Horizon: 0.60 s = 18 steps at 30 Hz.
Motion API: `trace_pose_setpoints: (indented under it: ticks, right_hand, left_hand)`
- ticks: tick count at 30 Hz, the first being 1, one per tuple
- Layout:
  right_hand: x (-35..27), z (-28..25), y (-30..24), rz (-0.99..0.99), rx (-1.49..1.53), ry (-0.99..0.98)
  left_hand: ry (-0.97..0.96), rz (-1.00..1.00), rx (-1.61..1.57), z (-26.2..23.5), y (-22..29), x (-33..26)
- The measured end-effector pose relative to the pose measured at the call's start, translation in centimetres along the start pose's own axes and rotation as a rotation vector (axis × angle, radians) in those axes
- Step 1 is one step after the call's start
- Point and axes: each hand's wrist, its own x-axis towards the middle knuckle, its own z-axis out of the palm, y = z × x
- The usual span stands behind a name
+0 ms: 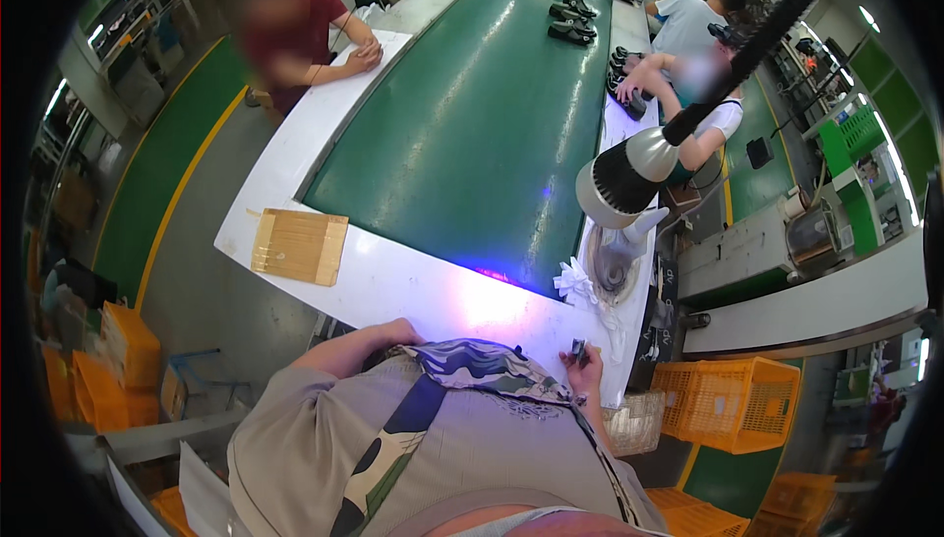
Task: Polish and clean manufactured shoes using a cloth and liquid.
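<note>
My right hand (585, 370) is closed on a small dark object with a shiny metallic side (578, 348), held upright just over the near right edge of the white tabletop (531, 313). It is too small to name. My left hand (401, 330) rests at the near edge of the same tabletop, beside my camouflage-pattern apron (482, 365). The back of that hand shows, but its fingers are hidden. A bright violet glow falls on the tabletop between my hands, near the end of the green conveyor belt (442, 153).
A work lamp (629, 178) on a flexible black arm hangs at the right. A round dish (612, 267) and crumpled white cloth (575, 281) lie under it. Flat cardboard (300, 246) sits at the left corner. Co-workers stand on both sides. Orange crates (733, 402) stand at right.
</note>
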Motion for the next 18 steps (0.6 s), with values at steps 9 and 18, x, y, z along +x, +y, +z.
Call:
trace_pose_setpoints:
  ticks: [9, 18]
  right_hand:
    - [-0.1, 0.2, -0.2, 0.03, -0.021, -0.014]
    - [-0.1, 0.4, -0.4, 0.078, -0.067, -0.051]
  left_hand:
    - [-0.039, -0.032, -0.098, 0.3, -1.6, 1.5]
    - [-0.007, -0.13, -0.199, 1.1, -2.5, 1.1]
